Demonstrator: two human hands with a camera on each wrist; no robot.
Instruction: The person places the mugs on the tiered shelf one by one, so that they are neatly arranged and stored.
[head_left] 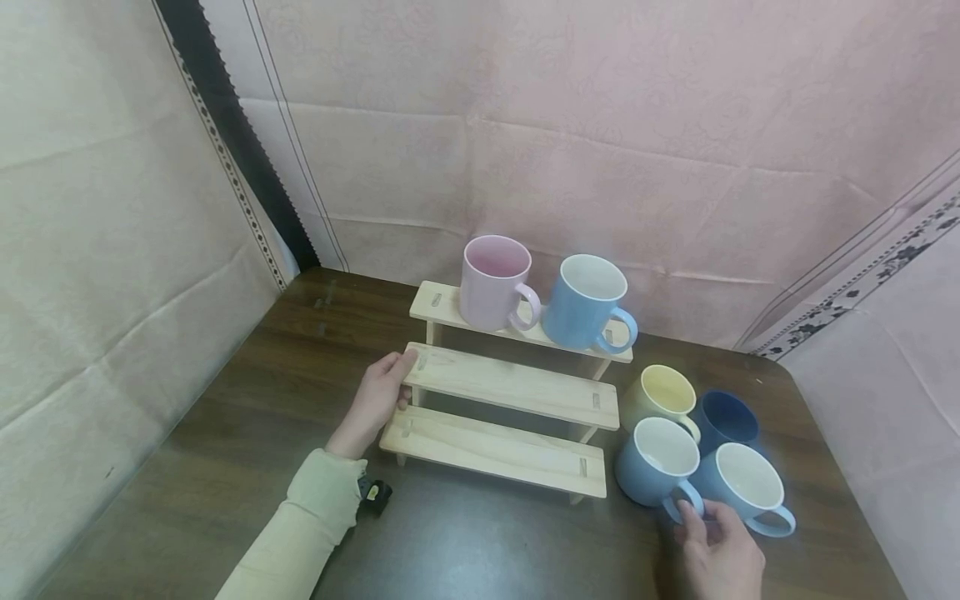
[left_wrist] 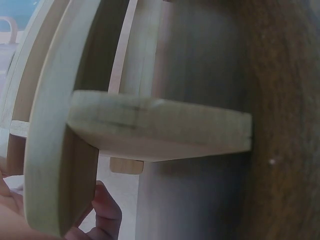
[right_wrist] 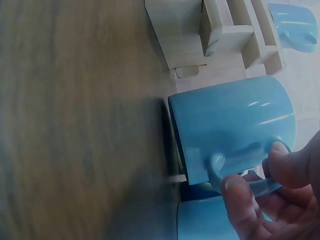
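A three-tier wooden rack [head_left: 510,379] stands on the brown table, and my left hand [head_left: 380,392] grips the left end of its middle shelf, thumb on top and fingers beneath. In the right wrist view, my right hand [right_wrist: 280,195] pinches the handle of a blue mug [right_wrist: 230,130] between thumb and fingers. That mug is upright, just right of the rack's lowest shelf. A second light blue mug [head_left: 742,487] sits right beside it. On the top shelf are a pink mug [head_left: 491,292] and a light blue mug [head_left: 581,304], handles to the right.
Behind the pinched mug stand a yellow mug [head_left: 652,396] and a dark blue mug [head_left: 723,421], grouped closely at the rack's right. Pale cloth [head_left: 562,125] hangs along the back and sides of the table [head_left: 225,467]. The middle and lowest shelves bear no mugs.
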